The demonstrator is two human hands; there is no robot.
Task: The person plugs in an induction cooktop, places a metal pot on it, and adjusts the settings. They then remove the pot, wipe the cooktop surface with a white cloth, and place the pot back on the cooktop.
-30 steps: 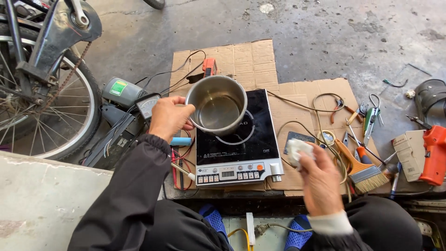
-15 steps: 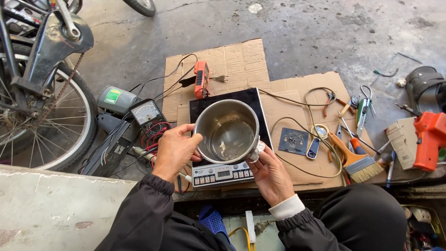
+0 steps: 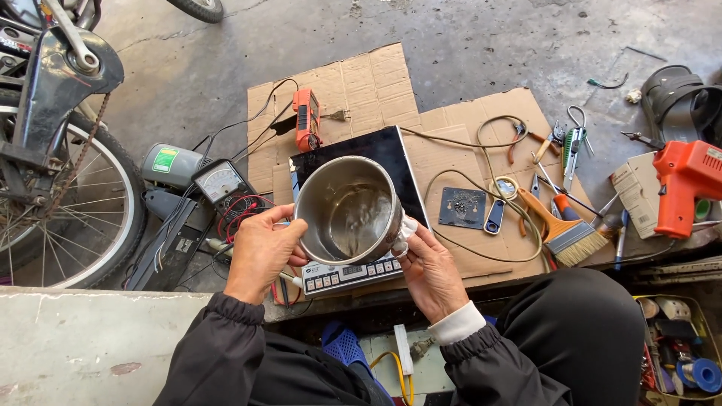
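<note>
Both hands, left hand [image 3: 263,252] and right hand [image 3: 430,272], grasp the steel pot [image 3: 348,210] above the induction cooker [image 3: 391,150]; lifting step; next: steady, level carry.

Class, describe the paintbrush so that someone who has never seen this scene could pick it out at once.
Start at the flattened cardboard sheet on the concrete floor and follow it to its right edge. There, among pliers and screwdrivers, lies the paintbrush. It alone has a flat orange handle and a wide fan of pale bristles.

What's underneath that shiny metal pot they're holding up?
Under the steel pot, held by the left hand and right hand, is a black induction cooktop lying on cardboard. Its button panel shows below; the pot hides its centre.
</note>
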